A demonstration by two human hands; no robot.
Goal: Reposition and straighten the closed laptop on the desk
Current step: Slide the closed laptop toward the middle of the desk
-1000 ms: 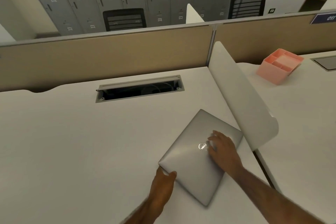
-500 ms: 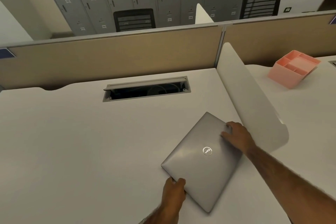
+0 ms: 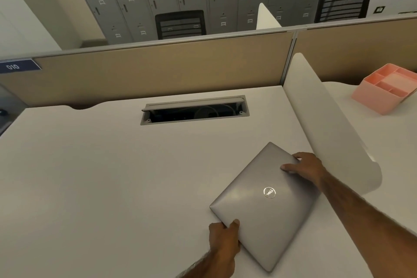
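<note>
A closed silver laptop (image 3: 255, 207) with a round logo on its lid lies askew on the white desk (image 3: 101, 176), near the front right. My left hand (image 3: 224, 238) grips its near left edge, thumb on the lid. My right hand (image 3: 304, 167) holds the far right corner, fingers over the edge, close to the white divider.
A curved white divider (image 3: 327, 119) rises just right of the laptop. An open cable slot (image 3: 194, 110) is set in the desk behind it. A pink organiser tray (image 3: 388, 88) stands on the neighbouring desk at right. A beige partition (image 3: 158, 70) closes the back.
My right hand slid from the lid's middle to the far right corner. My left hand stayed on the near left edge. The laptop has hardly turned; the view has shifted left.
</note>
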